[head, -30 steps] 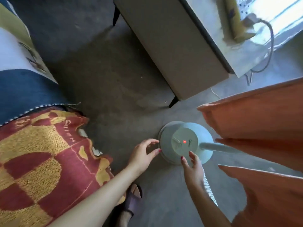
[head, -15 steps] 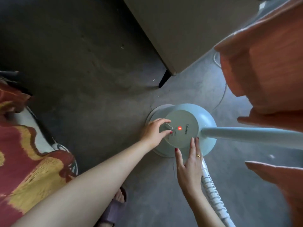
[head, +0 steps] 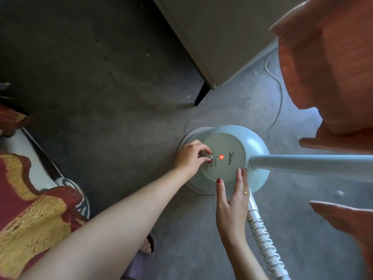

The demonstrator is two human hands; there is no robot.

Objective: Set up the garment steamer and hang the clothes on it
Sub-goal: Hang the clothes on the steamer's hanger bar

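The pale green steamer base (head: 256, 144) stands on the grey floor, and a red light (head: 221, 157) glows on its top. My left hand (head: 190, 157) pinches the small dial (head: 206, 154) beside the light. My right hand (head: 232, 201) rests with straight fingers on the base's near side. The steamer pole (head: 310, 165) rises toward the right edge, and a white ribbed hose (head: 264, 245) leaves the base toward the bottom. An orange garment (head: 331, 63) hangs at the upper right, partly out of view.
A beige cabinet (head: 212, 37) on black legs stands just behind the base. A white power cord (head: 279, 93) curves over the floor at the right. A red and yellow patterned cloth (head: 30, 205) lies at the left. My sandalled foot (head: 145, 247) is near the bottom.
My left hand reached the base and closed its fingers on the dial. My right hand settled flat on the base. The view moved closer to the steamer.
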